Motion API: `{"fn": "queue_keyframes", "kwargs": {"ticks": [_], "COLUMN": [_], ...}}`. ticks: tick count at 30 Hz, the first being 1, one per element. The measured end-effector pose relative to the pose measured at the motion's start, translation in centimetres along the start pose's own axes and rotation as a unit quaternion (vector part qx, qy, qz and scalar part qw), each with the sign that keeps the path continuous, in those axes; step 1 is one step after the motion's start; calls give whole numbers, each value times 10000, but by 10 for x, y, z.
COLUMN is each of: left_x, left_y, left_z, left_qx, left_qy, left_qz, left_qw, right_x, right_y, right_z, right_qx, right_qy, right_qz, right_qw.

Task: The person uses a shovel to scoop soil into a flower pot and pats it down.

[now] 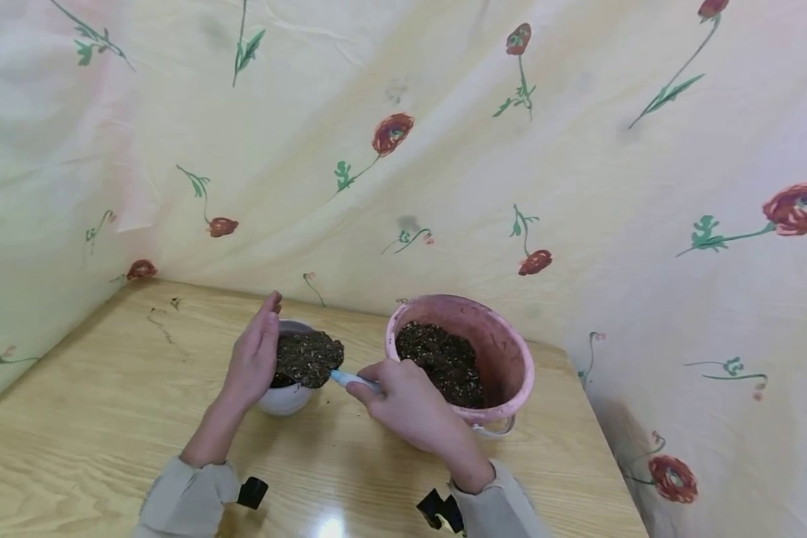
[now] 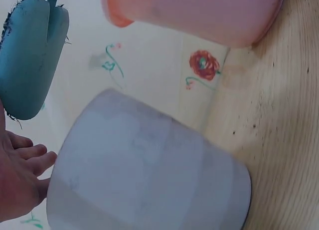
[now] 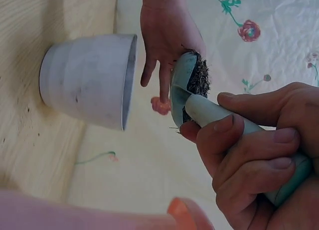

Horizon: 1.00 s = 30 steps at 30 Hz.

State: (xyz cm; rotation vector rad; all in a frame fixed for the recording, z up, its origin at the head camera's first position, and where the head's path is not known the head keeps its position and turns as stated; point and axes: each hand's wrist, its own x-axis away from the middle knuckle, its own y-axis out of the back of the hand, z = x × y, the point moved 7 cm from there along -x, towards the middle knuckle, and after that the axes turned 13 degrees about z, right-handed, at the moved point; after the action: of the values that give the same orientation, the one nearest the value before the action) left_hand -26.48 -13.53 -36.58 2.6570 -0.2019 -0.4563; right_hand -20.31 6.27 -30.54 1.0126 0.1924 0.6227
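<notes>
Grips the teal trowel (image 2: 31,60) by its handle with the right hand (image 1: 406,400), clamped round it. Holds the left hand (image 1: 252,359) straight-fingered, gripping nothing, beside the load. Bears dark soil (image 1: 307,356) above the white pot (image 1: 285,402), apparently at the tipping step of a transfer. Calls next, in judgement, for tilting the blade over the rim, guarding against spillage. Finds more soil (image 1: 437,359) in the pink bucket (image 1: 504,355) to the right. Ends at a floral cloth (image 1: 450,164) behind.
</notes>
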Motion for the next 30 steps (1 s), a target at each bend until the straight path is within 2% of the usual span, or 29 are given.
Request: {"fn": "queue_keyframes", "kwargs": {"ticks": [8, 15, 20, 26, 30], "left_x": [5, 10, 14, 17, 17], "left_y": [15, 24, 28, 25, 20], "left_z": [12, 25, 41, 62, 71], "left_qx": [-127, -242, -213, 449, 954], "left_qy": [194, 422, 565, 863, 848], "left_qz": [-231, -399, -647, -706, -586], "left_qw": [9995, 9980, 9961, 9927, 9901], "right_x": [-19, -34, -43, -54, -60], "right_y": [-11, -26, -38, -48, -54], "right_z": [4, -2, -6, -12, -16], "right_qx": [-107, -515, -642, -935, -1222], "right_qy": [74, -147, -314, -320, -284], "right_qz": [84, 246, 250, 67, 47], "right_qw": [9999, 9983, 9971, 9951, 9921]}}
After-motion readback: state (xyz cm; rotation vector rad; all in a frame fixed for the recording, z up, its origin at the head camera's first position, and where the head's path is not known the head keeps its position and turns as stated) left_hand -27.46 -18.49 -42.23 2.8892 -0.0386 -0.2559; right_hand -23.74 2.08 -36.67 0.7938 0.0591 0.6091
